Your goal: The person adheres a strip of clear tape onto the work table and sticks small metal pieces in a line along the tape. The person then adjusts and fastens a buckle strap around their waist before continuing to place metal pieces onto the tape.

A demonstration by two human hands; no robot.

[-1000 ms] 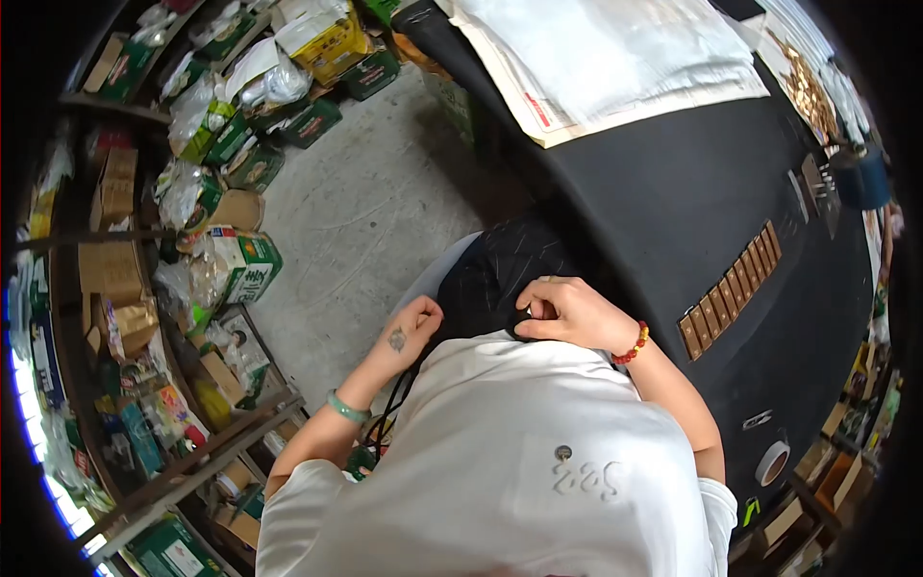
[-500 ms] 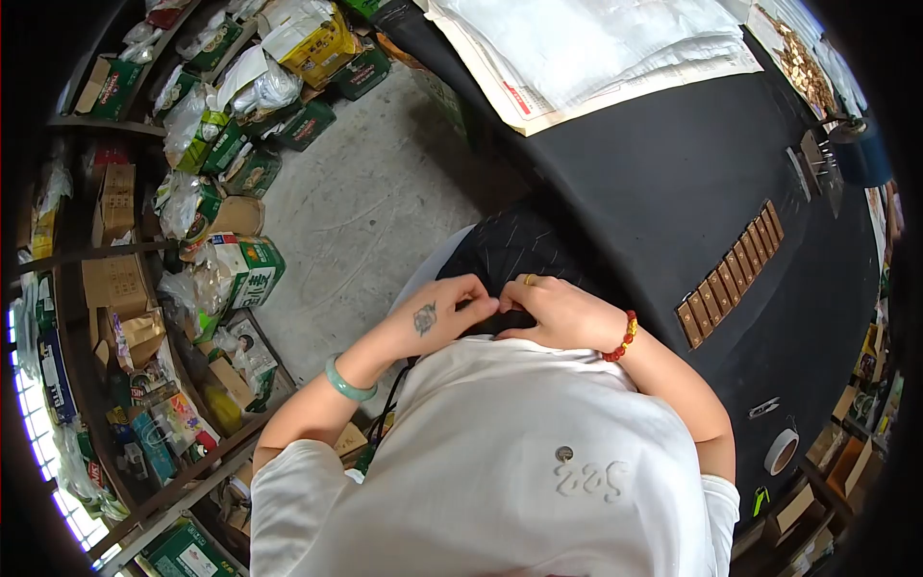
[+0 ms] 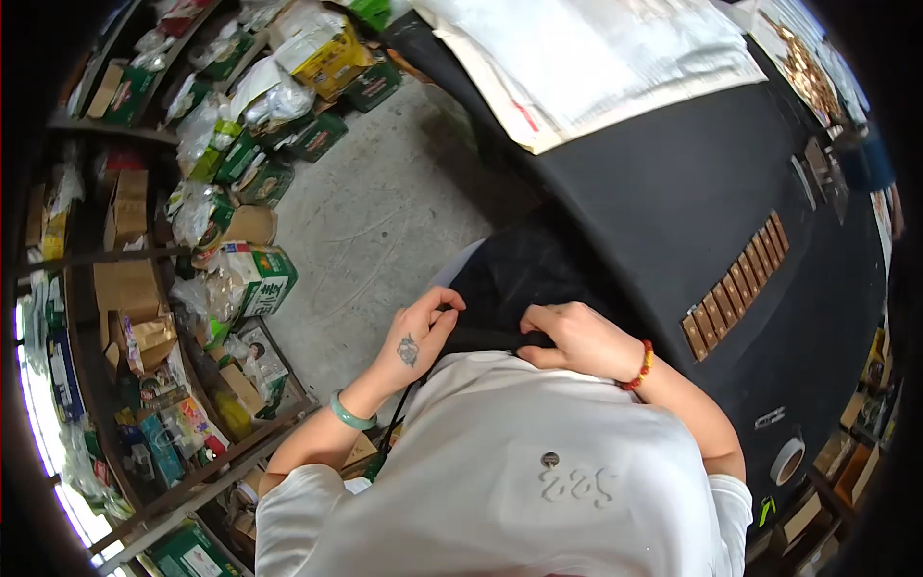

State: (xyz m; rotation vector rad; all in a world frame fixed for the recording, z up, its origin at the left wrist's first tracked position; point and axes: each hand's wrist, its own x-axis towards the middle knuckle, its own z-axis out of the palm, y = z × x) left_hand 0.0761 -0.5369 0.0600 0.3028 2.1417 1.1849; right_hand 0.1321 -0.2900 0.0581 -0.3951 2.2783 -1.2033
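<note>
Over the black cloth (image 3: pixel 524 274) on my lap, both hands are apart from each other. My left hand (image 3: pixel 415 337), with a jade-green bangle at the wrist, is at the cloth's left side, its thumb and fingertips pinched; anything between them is too small to tell. My right hand (image 3: pixel 582 341), wearing a red bead bracelet (image 3: pixel 641 365), curls over dark material near the hem of the white shirt (image 3: pixel 567 423). Its fingertips are partly hidden, and what they grip cannot be made out.
On the black table (image 3: pixel 663 202) at the right lie a row of brown strips (image 3: pixel 735 287), a tape roll (image 3: pixel 787 462), a metal tool (image 3: pixel 817 173) and white sheets (image 3: pixel 596 58). Shelves with boxes (image 3: pixel 135 288) stand at the left; more boxes (image 3: pixel 260 279) line the floor.
My hands came together over the cloth half a second ago. Now they are apart again, the left having moved back left.
</note>
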